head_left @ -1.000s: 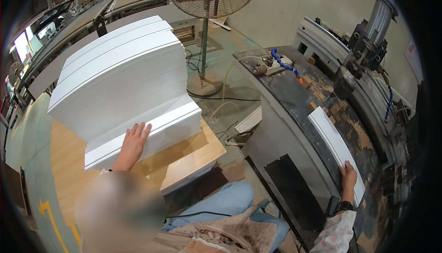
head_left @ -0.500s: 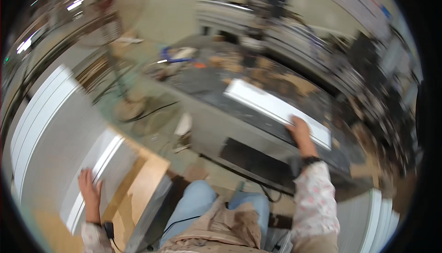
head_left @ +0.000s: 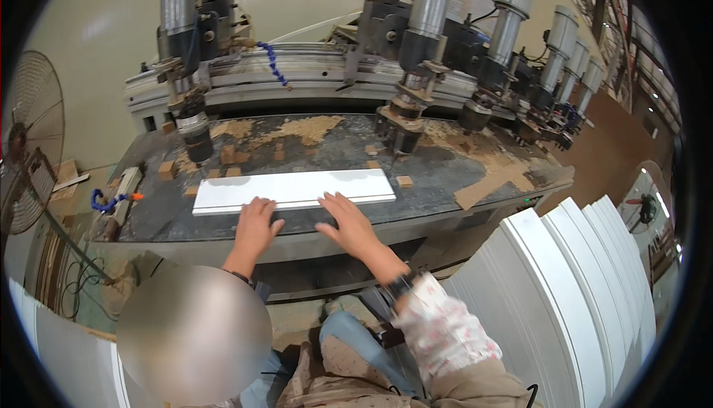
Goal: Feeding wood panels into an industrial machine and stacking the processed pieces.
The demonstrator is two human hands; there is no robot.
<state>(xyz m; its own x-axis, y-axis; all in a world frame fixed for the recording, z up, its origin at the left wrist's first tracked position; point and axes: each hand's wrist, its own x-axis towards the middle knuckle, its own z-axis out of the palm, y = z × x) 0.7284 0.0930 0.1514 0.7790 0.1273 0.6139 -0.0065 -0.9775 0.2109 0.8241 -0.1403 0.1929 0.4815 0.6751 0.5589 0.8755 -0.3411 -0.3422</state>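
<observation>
White panel: left hand, now off stack, joins right hand at near edge, thumbs apart from fingers

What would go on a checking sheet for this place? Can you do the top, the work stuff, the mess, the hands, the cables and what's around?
Surface: dark bench, dusty.
Work things: white board, lying flat near the bench's front edge.
Clutter: sawdust and small wood blocks mostly behind the board; flat brown piece to the right.
Hands: left hand and right hand open, fingertips at the board's near edge.
Cables: black cable on the floor at left; blue hose hanging over the bench's back.
Surroundings: fan at left, machine heads in a row along the back, white stack at right.
</observation>
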